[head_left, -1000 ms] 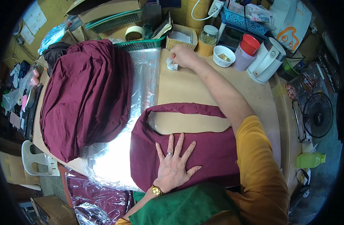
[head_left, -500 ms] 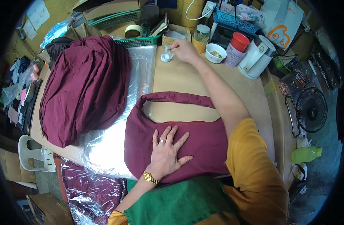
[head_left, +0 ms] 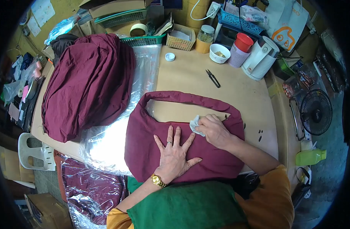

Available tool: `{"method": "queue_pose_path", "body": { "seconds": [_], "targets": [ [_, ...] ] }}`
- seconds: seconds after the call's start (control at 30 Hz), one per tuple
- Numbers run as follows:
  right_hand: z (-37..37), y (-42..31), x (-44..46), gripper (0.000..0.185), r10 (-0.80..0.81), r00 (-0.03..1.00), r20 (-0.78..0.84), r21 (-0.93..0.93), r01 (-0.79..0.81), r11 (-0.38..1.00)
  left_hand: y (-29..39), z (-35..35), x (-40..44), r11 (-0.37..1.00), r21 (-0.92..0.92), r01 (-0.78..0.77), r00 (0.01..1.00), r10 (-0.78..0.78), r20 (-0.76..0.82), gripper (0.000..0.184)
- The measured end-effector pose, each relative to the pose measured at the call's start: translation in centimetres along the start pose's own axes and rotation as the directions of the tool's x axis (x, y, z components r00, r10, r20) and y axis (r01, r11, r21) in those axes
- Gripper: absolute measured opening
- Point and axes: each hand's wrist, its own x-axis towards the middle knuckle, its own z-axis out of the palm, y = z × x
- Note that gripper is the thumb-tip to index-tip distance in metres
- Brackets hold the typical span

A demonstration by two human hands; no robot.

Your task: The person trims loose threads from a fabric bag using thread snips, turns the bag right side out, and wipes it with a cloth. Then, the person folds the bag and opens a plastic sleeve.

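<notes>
A maroon bag (head_left: 217, 160) lies flat with its strap arched toward the back of the table. My left hand (head_left: 176, 155), with a ring and a gold watch, is spread flat on the bag's front. Pinched in my right hand (head_left: 212, 130) is a white cloth (head_left: 196, 125), which touches the bag near its upper edge, just right of my left fingertips. Behind the strap, black thread snips (head_left: 213, 78) lie on the table. A small round white container (head_left: 170, 57) stands farther back.
A pile of maroon fabric (head_left: 87, 87) sits at the left, beside clear plastic sheets (head_left: 110, 149). Along the back are a wicker basket (head_left: 181, 37), a jar (head_left: 206, 34), a white bowl (head_left: 219, 53), a red cup (head_left: 244, 42) and a kettle (head_left: 261, 58). A fan (head_left: 317, 112) is at the right.
My right hand has come back from the small white container to the bag, bringing the white cloth. The snips have come into view. My left hand has stayed spread on the bag.
</notes>
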Motion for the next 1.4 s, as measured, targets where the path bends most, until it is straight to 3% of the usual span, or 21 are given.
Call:
{"method": "queue_pose_path", "body": {
  "seconds": [0.13, 0.2, 0.3, 0.4, 0.6, 0.67, 0.73, 0.77, 0.8, 0.87, 0.9, 1.0, 1.17, 1.23, 1.3, 1.4],
  "targets": [
    [1.9, -0.6, 3.7, 0.01, -0.101, 0.995, -0.018, 0.054, 0.102, 0.993, -0.1, -0.1, 0.2, 1.0, 0.015, 0.011, 1.0, -0.011, 0.006, 0.088],
    [2.5, -1.0, 4.7, 0.007, -0.088, 0.994, -0.07, 0.093, 0.094, 0.991, -0.3, -0.2, 0.2, 0.999, 0.025, 0.035, 0.999, -0.036, 0.03, 0.087],
    [1.4, -0.2, 2.7, 0.007, -0.038, 0.998, -0.047, -0.016, 0.037, 0.999, -0.4, 0.0, 0.2, 0.999, -0.016, 0.034, 0.999, -0.035, -0.03, 0.086],
    [0.6, -0.1, 2.1, 0.007, 0.003, 1.0, -0.015, 0.008, -0.003, 1.0, -0.4, -0.1, 0.2, 1.0, -0.01, 0.012, 0.999, -0.012, -0.033, 0.085],
    [3.3, -1.6, 5.1, 0.012, -0.018, 0.995, -0.097, 0.067, 0.024, 0.997, -0.6, -0.3, 0.2, 0.998, 0.032, 0.047, 0.997, -0.048, 0.061, 0.086],
    [1.9, -1.0, 3.7, 0.013, -0.023, 0.995, -0.095, 0.045, 0.028, 0.999, -0.6, -0.1, 0.1, 0.998, -0.046, 0.036, 0.998, -0.039, -0.047, 0.087],
    [-0.3, 0.2, 1.9, 0.013, 0.029, 0.999, -0.018, -0.069, -0.03, 0.997, -0.6, -0.1, 0.0, 0.998, -0.046, 0.03, 0.998, -0.032, -0.054, 0.087],
    [-1.7, 0.3, 1.5, 0.013, 0.127, 0.987, 0.103, -0.105, -0.116, 0.988, -0.5, -0.1, 0.0, 0.999, -0.047, 0.027, 0.998, -0.03, -0.061, 0.089],
    [-1.9, 0.3, 1.6, 0.013, 0.129, 0.987, 0.1, -0.112, -0.118, 0.987, -0.5, -0.2, 0.1, 0.999, -0.048, 0.021, 0.998, -0.024, -0.066, 0.089],
    [-1.5, 0.1, 1.7, 0.014, 0.206, 0.979, -0.008, 0.067, -0.205, 0.976, -0.5, -0.2, 0.0, 0.999, -0.039, 0.026, 0.998, -0.028, -0.062, 0.089],
    [-0.7, 0.2, 1.7, 0.018, 0.099, 0.995, -0.031, 0.111, -0.095, 0.989, -0.5, -0.1, 0.0, 0.999, -0.041, 0.024, 0.998, -0.027, -0.061, 0.089],
    [0.1, -1.3, 0.9, 0.025, 0.076, 0.997, -0.002, 0.034, -0.075, 0.997, -0.7, 0.0, 0.0, 1.0, -0.001, 0.027, 0.999, -0.027, -0.02, 0.086],
    [1.8, -0.3, 3.8, 0.014, 0.007, 0.998, 0.057, 0.043, -0.009, 0.999, -0.5, 0.2, 0.1, 0.999, -0.031, 0.014, 0.996, -0.017, -0.089, 0.085],
    [3.0, -0.6, 5.3, 0.008, -0.018, 0.999, 0.03, 0.078, 0.016, 0.997, -0.5, -0.1, 0.1, 1.0, -0.009, 0.024, 0.998, -0.024, -0.049, 0.085],
    [2.8, -0.5, 4.7, 0.008, -0.04, 0.999, 0.006, 0.061, 0.039, 0.997, -0.5, -0.2, 0.0, 1.0, 0.012, 0.028, 1.0, -0.028, -0.002, 0.086],
    [1.0, 0.2, 3.0, 0.009, -0.054, 0.998, 0.013, 0.009, 0.054, 0.999, -0.6, 0.1, 0.1, 0.999, -0.037, 0.024, 0.997, -0.027, -0.079, 0.087]
  ]
}}
